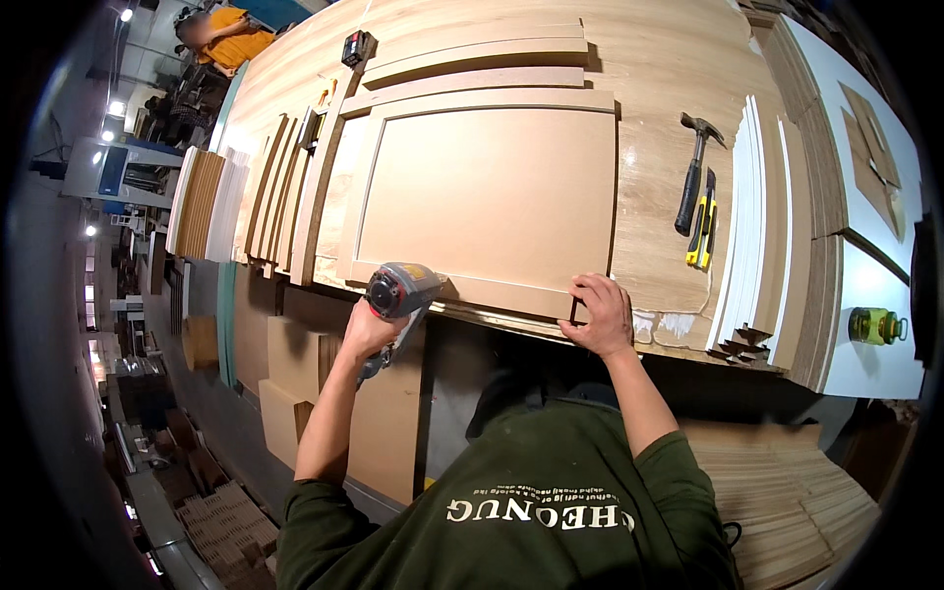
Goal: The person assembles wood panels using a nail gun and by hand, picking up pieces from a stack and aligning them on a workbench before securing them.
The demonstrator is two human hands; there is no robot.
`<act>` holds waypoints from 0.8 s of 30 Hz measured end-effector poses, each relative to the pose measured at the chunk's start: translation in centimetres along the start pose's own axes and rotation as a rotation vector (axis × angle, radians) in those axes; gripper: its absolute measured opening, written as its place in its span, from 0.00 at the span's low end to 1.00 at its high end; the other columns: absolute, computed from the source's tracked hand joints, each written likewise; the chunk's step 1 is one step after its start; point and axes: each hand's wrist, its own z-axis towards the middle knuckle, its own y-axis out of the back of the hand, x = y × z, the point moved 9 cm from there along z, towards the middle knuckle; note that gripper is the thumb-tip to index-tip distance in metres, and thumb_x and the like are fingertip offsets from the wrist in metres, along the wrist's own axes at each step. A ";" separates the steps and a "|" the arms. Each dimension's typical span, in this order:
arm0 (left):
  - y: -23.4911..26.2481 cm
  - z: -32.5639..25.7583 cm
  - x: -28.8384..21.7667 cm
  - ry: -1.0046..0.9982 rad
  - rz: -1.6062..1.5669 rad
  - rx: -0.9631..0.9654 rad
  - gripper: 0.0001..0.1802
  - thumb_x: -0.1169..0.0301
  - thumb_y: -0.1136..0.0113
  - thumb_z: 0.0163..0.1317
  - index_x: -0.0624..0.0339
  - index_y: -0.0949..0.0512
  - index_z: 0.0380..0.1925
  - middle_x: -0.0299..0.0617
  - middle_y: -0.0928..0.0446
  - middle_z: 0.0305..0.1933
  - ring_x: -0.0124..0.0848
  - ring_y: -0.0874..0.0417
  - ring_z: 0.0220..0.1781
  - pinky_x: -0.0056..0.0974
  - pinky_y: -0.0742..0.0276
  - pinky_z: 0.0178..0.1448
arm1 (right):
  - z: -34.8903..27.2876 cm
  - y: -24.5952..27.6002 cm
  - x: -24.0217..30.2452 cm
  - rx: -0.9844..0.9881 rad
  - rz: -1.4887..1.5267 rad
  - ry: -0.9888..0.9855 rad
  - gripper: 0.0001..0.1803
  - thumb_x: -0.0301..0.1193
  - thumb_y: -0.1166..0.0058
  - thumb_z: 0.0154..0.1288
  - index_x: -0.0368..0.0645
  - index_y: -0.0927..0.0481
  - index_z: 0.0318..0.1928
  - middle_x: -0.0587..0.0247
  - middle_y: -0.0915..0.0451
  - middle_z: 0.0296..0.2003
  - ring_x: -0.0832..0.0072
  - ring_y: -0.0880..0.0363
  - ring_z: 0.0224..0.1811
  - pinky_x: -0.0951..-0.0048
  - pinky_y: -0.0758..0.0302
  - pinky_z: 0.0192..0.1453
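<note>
My left hand [370,331] is wrapped round the handle of a grey and black nail gun [403,287]. The gun's front end is at the near left part of a framed panel [487,197], which lies flat on the wooden workbench [651,167]. The panel is light brown board with raised strips along its edges. At its near right corner my right hand [602,317] grips the edge, fingers on top and bent over the frame strip; the thumb is partly hidden.
Loose board strips [477,59] lie beyond the panel, with narrower strips [275,197] to its left. A claw hammer [696,172] and a yellow utility knife [702,221] rest at right, beside stacked white strips [745,226]. A green bottle [873,325] stands far right. Another person [234,39] is at the far left.
</note>
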 end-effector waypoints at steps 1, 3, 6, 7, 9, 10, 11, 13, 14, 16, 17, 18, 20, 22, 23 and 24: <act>-0.1 0.1 0.4 0.052 0.023 0.030 0.07 0.76 0.35 0.51 0.63 0.25 0.28 0.35 0.26 0.17 0.22 0.26 0.19 0.32 0.29 0.24 | 0.0 0.0 0.0 -0.005 0.000 0.008 0.28 0.40 0.28 0.36 0.51 0.21 0.43 0.72 0.24 0.52 0.68 0.30 0.60 0.62 0.34 0.60; -0.2 0.2 0.5 0.065 0.048 0.041 0.08 0.76 0.34 0.51 0.64 0.24 0.29 0.35 0.26 0.18 0.22 0.26 0.19 0.32 0.28 0.24 | 0.0 0.1 0.0 -0.017 -0.006 0.017 0.28 0.40 0.28 0.36 0.51 0.21 0.43 0.72 0.24 0.52 0.68 0.29 0.60 0.62 0.34 0.60; 0.0 0.3 0.4 0.070 0.080 0.045 0.08 0.76 0.34 0.51 0.64 0.23 0.30 0.36 0.25 0.19 0.22 0.25 0.20 0.33 0.28 0.25 | 0.0 0.0 0.0 -0.022 0.003 0.018 0.28 0.37 0.29 0.35 0.50 0.21 0.42 0.70 0.23 0.52 0.66 0.29 0.60 0.61 0.33 0.61; 0.1 0.3 0.3 0.068 0.089 0.042 0.08 0.76 0.34 0.51 0.64 0.23 0.31 0.36 0.25 0.19 0.23 0.25 0.20 0.33 0.27 0.25 | 0.1 0.0 0.1 -0.024 0.009 0.019 0.28 0.36 0.29 0.34 0.49 0.21 0.42 0.69 0.23 0.52 0.64 0.29 0.60 0.60 0.32 0.61; 0.5 0.2 0.1 -0.016 0.117 -0.015 0.08 0.75 0.35 0.51 0.64 0.22 0.31 0.35 0.25 0.19 0.23 0.24 0.21 0.33 0.27 0.26 | 0.2 -0.1 0.2 -0.013 0.003 0.009 0.28 0.36 0.29 0.34 0.49 0.21 0.42 0.68 0.23 0.52 0.64 0.28 0.59 0.60 0.32 0.61; 0.7 0.1 -0.3 -0.059 0.129 -0.045 0.08 0.75 0.35 0.51 0.64 0.22 0.31 0.35 0.24 0.20 0.23 0.23 0.21 0.32 0.26 0.27 | 0.2 -0.1 0.2 -0.008 -0.002 0.006 0.28 0.36 0.29 0.34 0.49 0.21 0.42 0.68 0.23 0.52 0.63 0.28 0.59 0.59 0.32 0.61; 0.7 0.2 0.0 -0.020 0.106 -0.026 0.09 0.75 0.35 0.50 0.64 0.22 0.32 0.36 0.24 0.20 0.23 0.23 0.21 0.32 0.26 0.27 | 0.3 -0.1 0.2 -0.012 -0.003 0.011 0.28 0.36 0.29 0.34 0.49 0.21 0.42 0.68 0.23 0.52 0.63 0.28 0.59 0.59 0.32 0.61; 0.9 0.1 0.7 0.062 0.059 0.014 0.10 0.75 0.35 0.50 0.64 0.21 0.33 0.36 0.23 0.21 0.23 0.22 0.22 0.32 0.25 0.28 | 0.5 -0.3 0.3 -0.015 -0.006 0.020 0.28 0.36 0.29 0.34 0.48 0.21 0.42 0.67 0.23 0.52 0.62 0.28 0.59 0.59 0.32 0.61; 1.2 0.1 1.4 0.040 0.045 0.004 0.10 0.74 0.34 0.50 0.64 0.21 0.33 0.36 0.23 0.21 0.23 0.22 0.22 0.32 0.25 0.28 | 0.5 -0.4 0.3 -0.002 -0.015 0.018 0.28 0.37 0.28 0.35 0.49 0.21 0.43 0.68 0.23 0.52 0.63 0.28 0.59 0.59 0.32 0.61; 2.1 0.0 3.8 -0.001 0.017 -0.019 0.11 0.74 0.34 0.49 0.64 0.20 0.34 0.36 0.22 0.21 0.23 0.22 0.22 0.33 0.25 0.28 | 0.4 -0.6 0.3 0.025 -0.030 0.018 0.29 0.39 0.28 0.36 0.50 0.21 0.44 0.70 0.23 0.52 0.65 0.29 0.60 0.60 0.33 0.62; 2.5 0.0 5.9 0.140 0.026 0.024 0.14 0.71 0.33 0.50 0.64 0.20 0.37 0.38 0.20 0.26 0.24 0.20 0.27 0.34 0.23 0.33 | 0.5 -0.5 0.6 0.038 -0.024 0.022 0.30 0.41 0.28 0.39 0.48 0.22 0.45 0.67 0.23 0.52 0.62 0.29 0.59 0.58 0.34 0.62; 3.3 -0.1 6.4 0.138 0.019 0.003 0.15 0.71 0.33 0.50 0.64 0.20 0.39 0.39 0.19 0.28 0.25 0.19 0.29 0.35 0.22 0.35 | 0.7 -0.3 0.6 0.052 0.001 -0.001 0.30 0.42 0.28 0.40 0.47 0.22 0.46 0.65 0.23 0.52 0.61 0.28 0.59 0.57 0.34 0.63; 5.3 -0.6 6.7 0.133 0.008 -0.043 0.17 0.69 0.33 0.50 0.64 0.19 0.41 0.40 0.18 0.33 0.26 0.18 0.35 0.35 0.22 0.40 | 1.6 0.2 1.2 0.078 0.053 -0.046 0.31 0.43 0.29 0.42 0.46 0.23 0.49 0.60 0.23 0.52 0.59 0.28 0.58 0.56 0.35 0.63; 6.6 0.0 9.6 0.125 -0.011 -0.060 0.21 0.67 0.32 0.48 0.64 0.19 0.43 0.42 0.17 0.36 0.31 0.16 0.40 0.38 0.21 0.46 | 2.8 0.0 1.0 0.081 -0.012 -0.162 0.31 0.41 0.33 0.48 0.44 0.26 0.52 0.55 0.23 0.51 0.56 0.27 0.55 0.54 0.36 0.64; 7.4 0.2 10.2 0.073 -0.032 -0.109 0.20 0.67 0.31 0.48 0.65 0.19 0.41 0.44 0.16 0.34 0.34 0.15 0.39 0.39 0.20 0.44 | 3.9 -0.3 1.1 0.019 -0.049 -0.170 0.31 0.40 0.33 0.48 0.44 0.26 0.53 0.54 0.23 0.50 0.56 0.27 0.55 0.54 0.37 0.64; 8.3 0.5 10.7 0.021 -0.052 -0.159 0.20 0.66 0.30 0.47 0.65 0.19 0.40 0.46 0.16 0.32 0.36 0.14 0.38 0.40 0.20 0.43 | 5.0 -0.6 1.2 -0.043 -0.085 -0.177 0.30 0.39 0.34 0.49 0.44 0.26 0.53 0.54 0.23 0.50 0.56 0.27 0.55 0.54 0.37 0.64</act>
